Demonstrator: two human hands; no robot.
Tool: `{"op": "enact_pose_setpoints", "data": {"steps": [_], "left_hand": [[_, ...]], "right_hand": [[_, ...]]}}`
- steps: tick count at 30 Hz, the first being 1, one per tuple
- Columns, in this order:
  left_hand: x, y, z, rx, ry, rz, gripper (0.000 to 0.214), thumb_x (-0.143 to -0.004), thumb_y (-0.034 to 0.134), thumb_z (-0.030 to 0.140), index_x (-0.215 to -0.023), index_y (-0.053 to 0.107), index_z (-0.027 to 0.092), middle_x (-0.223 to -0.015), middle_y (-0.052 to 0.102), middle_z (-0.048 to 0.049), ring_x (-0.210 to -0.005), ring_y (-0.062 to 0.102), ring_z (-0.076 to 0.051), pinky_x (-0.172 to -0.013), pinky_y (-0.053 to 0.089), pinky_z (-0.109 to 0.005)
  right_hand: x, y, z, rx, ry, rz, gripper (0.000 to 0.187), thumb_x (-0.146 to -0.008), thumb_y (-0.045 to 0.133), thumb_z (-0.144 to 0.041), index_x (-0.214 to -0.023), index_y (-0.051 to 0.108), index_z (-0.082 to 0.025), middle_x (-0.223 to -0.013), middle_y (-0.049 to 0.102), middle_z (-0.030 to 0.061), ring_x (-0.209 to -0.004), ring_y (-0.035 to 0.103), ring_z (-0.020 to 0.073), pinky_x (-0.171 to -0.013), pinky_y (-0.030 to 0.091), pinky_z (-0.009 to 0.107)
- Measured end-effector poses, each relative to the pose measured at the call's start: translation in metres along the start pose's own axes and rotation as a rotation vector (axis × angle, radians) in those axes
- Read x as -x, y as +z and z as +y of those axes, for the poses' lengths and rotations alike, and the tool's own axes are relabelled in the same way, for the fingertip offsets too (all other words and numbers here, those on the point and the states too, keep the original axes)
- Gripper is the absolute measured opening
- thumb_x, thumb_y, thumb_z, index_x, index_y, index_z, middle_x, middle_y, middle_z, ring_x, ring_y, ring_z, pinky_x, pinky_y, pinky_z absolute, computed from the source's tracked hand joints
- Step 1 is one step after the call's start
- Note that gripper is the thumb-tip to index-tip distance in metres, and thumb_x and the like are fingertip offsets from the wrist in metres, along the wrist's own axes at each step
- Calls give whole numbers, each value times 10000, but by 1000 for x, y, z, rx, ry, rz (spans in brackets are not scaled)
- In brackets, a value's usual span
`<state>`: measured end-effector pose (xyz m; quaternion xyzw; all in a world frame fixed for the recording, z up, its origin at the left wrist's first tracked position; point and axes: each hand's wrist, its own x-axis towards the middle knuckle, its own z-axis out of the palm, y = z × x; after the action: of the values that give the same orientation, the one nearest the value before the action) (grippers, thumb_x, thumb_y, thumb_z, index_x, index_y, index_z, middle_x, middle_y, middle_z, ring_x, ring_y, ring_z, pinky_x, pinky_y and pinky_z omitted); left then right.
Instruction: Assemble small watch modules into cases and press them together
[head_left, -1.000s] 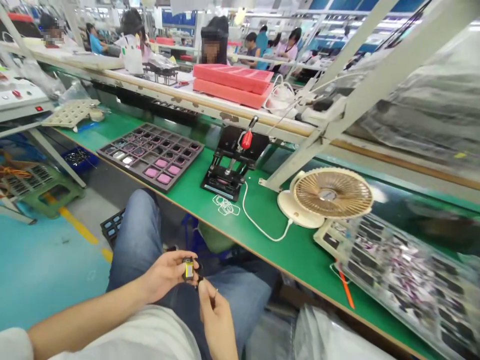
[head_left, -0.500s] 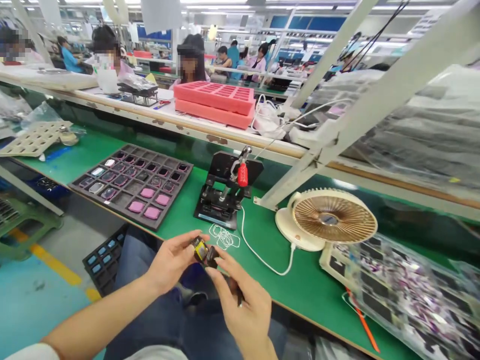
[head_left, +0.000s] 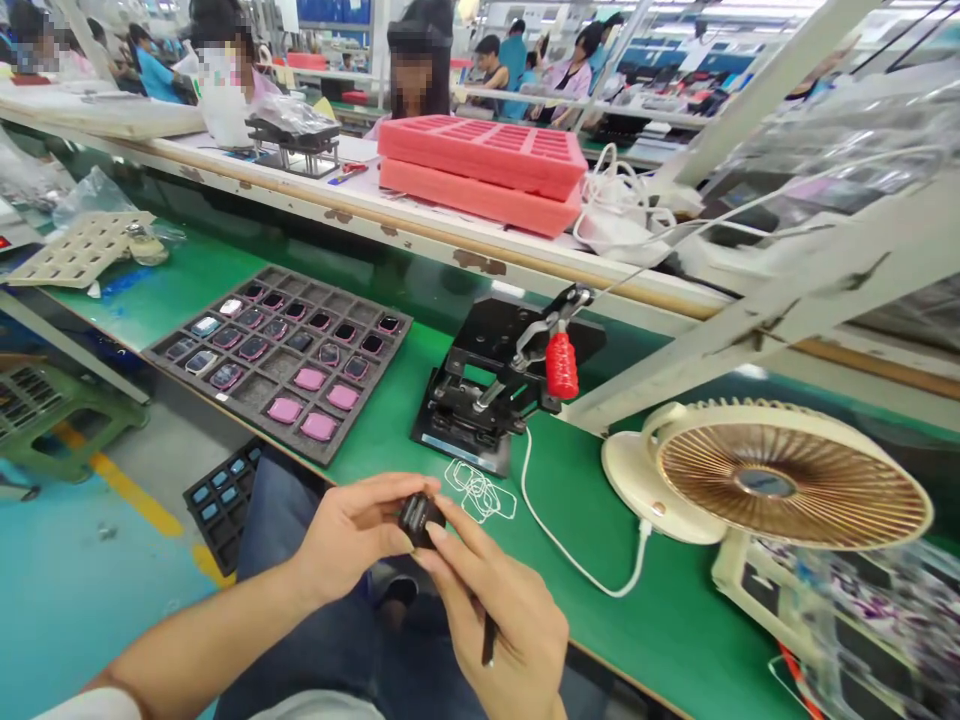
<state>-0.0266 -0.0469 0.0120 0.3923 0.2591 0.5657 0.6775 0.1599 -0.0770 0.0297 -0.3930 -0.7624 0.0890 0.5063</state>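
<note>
My left hand (head_left: 352, 535) pinches a small black part (head_left: 417, 517) at the front edge of the green bench (head_left: 600, 520). My right hand (head_left: 504, 625) meets it from the right: its index finger presses on the same part, while its other fingers curl round a thin dark tool (head_left: 488, 640). Just beyond the part lie several white wire loops (head_left: 478, 492). Behind them stands a black press jig (head_left: 495, 390) with a red-handled lever (head_left: 561, 366). A dark compartment tray (head_left: 281, 355) with pink and dark pieces lies to the left.
A cream desk fan (head_left: 765, 480) with a white cable (head_left: 577, 560) sits at the right. Red foam trays (head_left: 484, 165) rest on the raised shelf. A black tray (head_left: 221, 500) of blue parts lies on the floor beside my knee. Other people work at the far benches.
Both hands have risen from my lap to the bench edge. The part has turned, so its yellow face no longer shows. The view has moved closer to the jig and fan.
</note>
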Motion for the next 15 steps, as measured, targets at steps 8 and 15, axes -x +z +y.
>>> {"op": "enact_pose_setpoints", "data": {"steps": [8, 15], "left_hand": [[0, 3, 1, -37, 26, -42, 418, -834, 920, 277, -1243, 833, 286, -1330, 784, -131, -1221, 747, -310, -1062, 603, -398], [5, 7, -2, -32, 31, -51, 419, -820, 931, 279, -1228, 839, 302, -1324, 789, -116, -1227, 747, -296, -1056, 607, -368]], "right_hand": [[0, -5, 1, 42, -3, -21, 375, -988, 753, -120, -1341, 738, -245, -1364, 743, 127, -980, 819, 209, -789, 640, 273], [1, -10, -1, 63, -52, -41, 412, -984, 752, -93, -1369, 735, -239, -1397, 723, 140, -975, 813, 192, -755, 618, 256]]}}
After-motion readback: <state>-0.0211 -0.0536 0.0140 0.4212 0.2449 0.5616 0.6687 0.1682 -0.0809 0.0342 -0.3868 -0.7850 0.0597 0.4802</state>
